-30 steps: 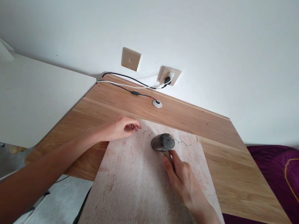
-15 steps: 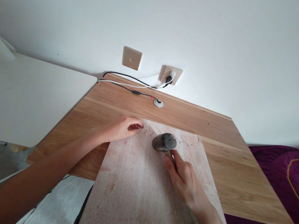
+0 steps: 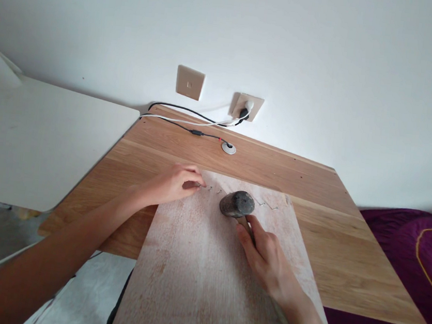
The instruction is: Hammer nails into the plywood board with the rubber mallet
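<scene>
We look down along our two arms at a pale, scuffed board (image 3: 189, 263) lying on a wooden tabletop (image 3: 354, 250) that meets a white wall. Our right hand (image 3: 267, 256) is wrapped around the handle of a dark, blunt-headed hammer (image 3: 237, 204), whose head is over the far part of the board; we cannot tell whether it touches. A row of small nails runs near the board's far edge: two nails (image 3: 210, 188) show left of the hammer head, two more (image 3: 261, 204) right of it. Our left hand (image 3: 178, 182) is at the board's far left corner, thumb and fingers curled nearly together; whatever they may pinch is too small for us to make out. Behind, cables (image 3: 174, 121) run to a wall socket (image 3: 252, 106).

To work well here, we would hold any nail low and upright, in line with the others, and tap lightly until it stands alone. Then we should draw our fingers well clear before striking harder, with the hammer face square to the nail head.
</scene>
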Demonstrator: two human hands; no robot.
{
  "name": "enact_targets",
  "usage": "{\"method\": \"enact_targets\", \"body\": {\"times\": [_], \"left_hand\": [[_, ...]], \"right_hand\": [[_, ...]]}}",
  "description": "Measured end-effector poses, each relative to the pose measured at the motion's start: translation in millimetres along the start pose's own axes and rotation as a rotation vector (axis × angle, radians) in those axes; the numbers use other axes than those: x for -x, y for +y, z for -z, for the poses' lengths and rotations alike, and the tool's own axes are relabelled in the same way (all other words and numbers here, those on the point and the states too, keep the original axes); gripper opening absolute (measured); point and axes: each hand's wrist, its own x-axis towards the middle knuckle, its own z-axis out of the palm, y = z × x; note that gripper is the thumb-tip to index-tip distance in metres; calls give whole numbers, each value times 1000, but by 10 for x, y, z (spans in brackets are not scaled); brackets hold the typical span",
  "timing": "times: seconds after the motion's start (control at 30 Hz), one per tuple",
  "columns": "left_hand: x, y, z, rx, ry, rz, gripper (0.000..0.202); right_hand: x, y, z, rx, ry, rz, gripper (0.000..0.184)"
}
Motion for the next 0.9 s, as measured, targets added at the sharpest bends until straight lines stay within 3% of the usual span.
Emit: {"method": "enact_targets", "body": {"times": [0.33,0.5,0.63,0.9], "left_hand": [[10,7,1,8,-6,92,11],[15,19,-21,105,15,141,31],[12,33,-36,112,33,134,34],[-10,10,-66,218,48,233,38]], "right_hand": [[-10,-1,2,-4,6,8,30],[1,21,-7,3,2,14,30],[9,2,3,28,5,31,31],[-167,-426,104,41,35,137,29]]}}
